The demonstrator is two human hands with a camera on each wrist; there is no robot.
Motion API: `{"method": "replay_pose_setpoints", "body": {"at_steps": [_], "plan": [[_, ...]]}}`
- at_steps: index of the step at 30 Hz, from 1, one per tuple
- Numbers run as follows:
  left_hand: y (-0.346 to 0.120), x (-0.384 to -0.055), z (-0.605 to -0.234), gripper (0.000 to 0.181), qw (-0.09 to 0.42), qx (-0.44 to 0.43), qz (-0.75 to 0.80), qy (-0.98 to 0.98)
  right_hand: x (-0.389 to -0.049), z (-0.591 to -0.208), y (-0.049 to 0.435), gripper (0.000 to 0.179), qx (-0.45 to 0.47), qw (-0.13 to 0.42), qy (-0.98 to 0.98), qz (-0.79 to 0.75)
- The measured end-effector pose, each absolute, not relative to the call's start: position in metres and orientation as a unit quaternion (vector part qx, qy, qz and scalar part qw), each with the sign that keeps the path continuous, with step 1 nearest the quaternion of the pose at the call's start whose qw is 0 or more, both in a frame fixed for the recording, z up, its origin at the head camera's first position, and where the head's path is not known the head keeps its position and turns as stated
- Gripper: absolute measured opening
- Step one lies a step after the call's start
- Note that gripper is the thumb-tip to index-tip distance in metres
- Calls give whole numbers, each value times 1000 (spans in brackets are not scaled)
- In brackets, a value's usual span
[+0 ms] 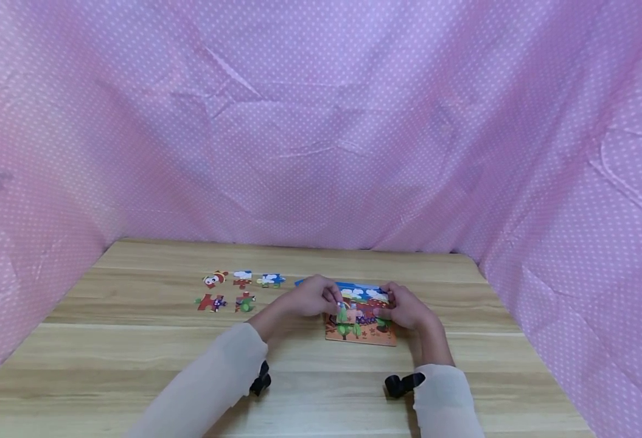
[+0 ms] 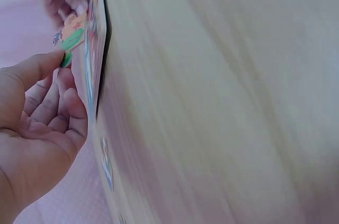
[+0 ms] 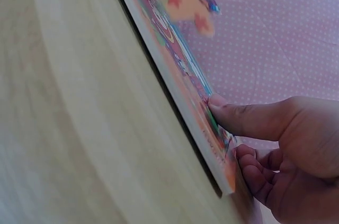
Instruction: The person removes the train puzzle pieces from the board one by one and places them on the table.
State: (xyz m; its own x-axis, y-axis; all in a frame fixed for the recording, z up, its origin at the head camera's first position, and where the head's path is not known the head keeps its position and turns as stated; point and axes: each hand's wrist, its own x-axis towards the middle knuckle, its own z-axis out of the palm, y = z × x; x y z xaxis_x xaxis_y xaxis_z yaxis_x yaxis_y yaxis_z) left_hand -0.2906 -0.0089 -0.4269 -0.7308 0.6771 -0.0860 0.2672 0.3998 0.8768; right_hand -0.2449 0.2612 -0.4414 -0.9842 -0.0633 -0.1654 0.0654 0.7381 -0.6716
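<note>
My left hand [image 1: 316,296] is over the left part of a jigsaw puzzle board [image 1: 360,337]. Between its thumb and fingertips it pinches a puzzle piece [image 3: 183,4], orange with a green leaf and red stars, raised above the picture. My right hand [image 1: 408,307] grips the board's right edge. In the right wrist view its thumb [image 3: 249,121] presses on the picture while the other fingers curl at the edge. The board lies flat and shows white clouds, blue sky, a red shape and orange ground with green plants.
Several loose puzzle pieces lie left of the board, among them one with a cartoon face [image 1: 215,279], a blue-and-white one [image 1: 271,280] and a red one [image 1: 211,303]. The wooden table [image 1: 151,353] meets a pink dotted curtain [image 1: 321,152] behind and at both sides.
</note>
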Motion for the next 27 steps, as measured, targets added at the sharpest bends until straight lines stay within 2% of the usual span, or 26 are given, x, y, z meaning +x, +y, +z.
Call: {"method": "replay_pose_setpoints", "body": {"at_steps": [20,27], "plan": [[-105,-312,-417,10,193,258,450,833,-245,-441,261,50,9,93,926,-367],[-136,-317,-414,11,207,238,447,837,-246,-440,261,49,8,92,925,-369]]}}
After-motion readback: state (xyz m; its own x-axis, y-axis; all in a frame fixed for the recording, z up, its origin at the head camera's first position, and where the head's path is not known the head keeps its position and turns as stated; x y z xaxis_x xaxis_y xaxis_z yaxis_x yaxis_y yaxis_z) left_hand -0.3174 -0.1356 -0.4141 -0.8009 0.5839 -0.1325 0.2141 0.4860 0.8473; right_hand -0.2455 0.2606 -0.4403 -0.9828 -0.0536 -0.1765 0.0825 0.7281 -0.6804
